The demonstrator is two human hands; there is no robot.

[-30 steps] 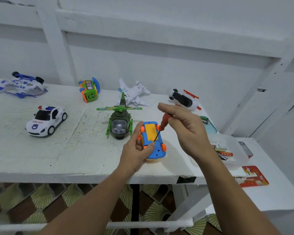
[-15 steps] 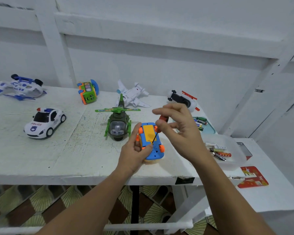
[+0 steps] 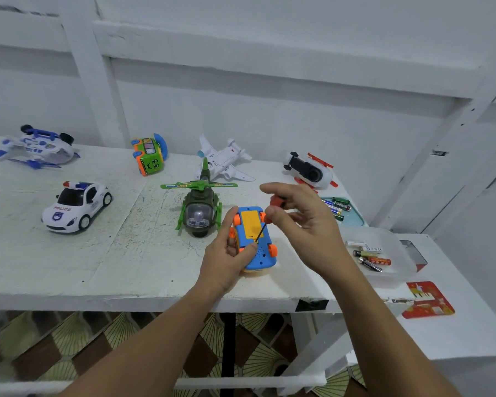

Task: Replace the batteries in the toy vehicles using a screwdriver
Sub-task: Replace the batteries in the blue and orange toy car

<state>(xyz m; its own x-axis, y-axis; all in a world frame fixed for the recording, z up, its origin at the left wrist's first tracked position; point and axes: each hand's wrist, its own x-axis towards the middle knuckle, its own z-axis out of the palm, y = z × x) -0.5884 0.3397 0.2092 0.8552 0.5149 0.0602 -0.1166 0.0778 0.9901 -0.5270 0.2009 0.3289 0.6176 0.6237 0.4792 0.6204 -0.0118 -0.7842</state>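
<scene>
Steadying comes first: the left hand (image 3: 226, 259) grips the car (image 3: 262, 255), which lies belly-up on the table (image 3: 98, 267) near its front edge, just right of the green helicopter (image 3: 198, 213). That hold should be firm enough that the toy cannot twist as the screw is turned. The screwdriver (image 3: 277, 201) slants down to the near edge of the yellow cover (image 3: 251, 223), its tip apparently at the screw, though the screw is too small to see. The right hand (image 3: 307, 224) pinches the red handle, its other fingers spread loose. It would be best to bring the shaft more upright, press into the head, and turn in short twists so the tip does not slip. Farther right, batteries (image 3: 338, 206) lie on a tray (image 3: 355, 222) and in a tub (image 3: 384, 236).
</scene>
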